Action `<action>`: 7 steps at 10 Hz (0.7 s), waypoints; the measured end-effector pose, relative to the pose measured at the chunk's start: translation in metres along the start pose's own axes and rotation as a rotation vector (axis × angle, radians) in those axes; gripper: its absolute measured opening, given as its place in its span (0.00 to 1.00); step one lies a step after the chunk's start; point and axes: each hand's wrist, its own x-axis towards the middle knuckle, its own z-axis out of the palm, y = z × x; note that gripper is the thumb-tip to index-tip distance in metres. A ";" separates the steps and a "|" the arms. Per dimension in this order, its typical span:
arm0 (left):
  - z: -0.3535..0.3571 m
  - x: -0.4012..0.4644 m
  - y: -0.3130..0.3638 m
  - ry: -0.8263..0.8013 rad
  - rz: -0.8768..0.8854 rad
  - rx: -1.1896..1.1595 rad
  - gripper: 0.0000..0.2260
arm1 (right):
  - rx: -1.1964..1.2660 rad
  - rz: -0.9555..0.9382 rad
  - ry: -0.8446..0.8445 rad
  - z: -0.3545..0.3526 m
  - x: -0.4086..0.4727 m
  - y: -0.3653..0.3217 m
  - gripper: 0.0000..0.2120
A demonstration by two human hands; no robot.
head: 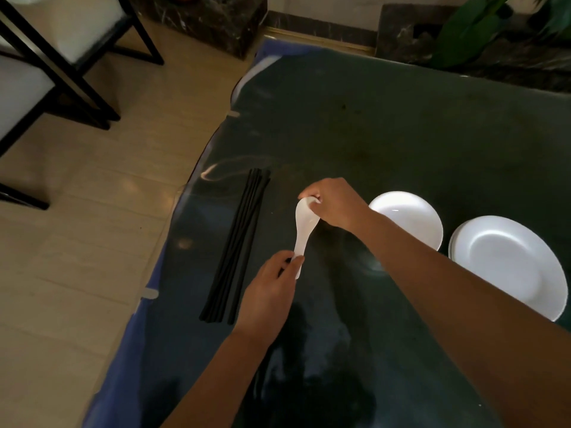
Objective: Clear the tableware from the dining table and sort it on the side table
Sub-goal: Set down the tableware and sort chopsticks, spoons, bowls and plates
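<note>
A white ceramic spoon [303,228] is held just above the dark glass-topped table [386,131]. My left hand [272,291] pinches its handle end. My right hand [335,202] grips the bowl end from above. Several black chopsticks [236,245] lie side by side on the table to the left of the spoon. To the right sits a white bowl [411,219], partly behind my right forearm. A short stack of white plates [509,264] rests further right, near the frame edge.
The table's left edge runs diagonally over a beige tiled floor [80,242]. Dark-framed chairs with white seats [37,72] stand at the far left. A dark marble ledge with a green plant [469,29] lies behind the table.
</note>
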 end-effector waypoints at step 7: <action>-0.025 -0.020 -0.021 0.371 0.149 0.363 0.23 | -0.193 -0.308 0.297 -0.002 0.013 -0.014 0.22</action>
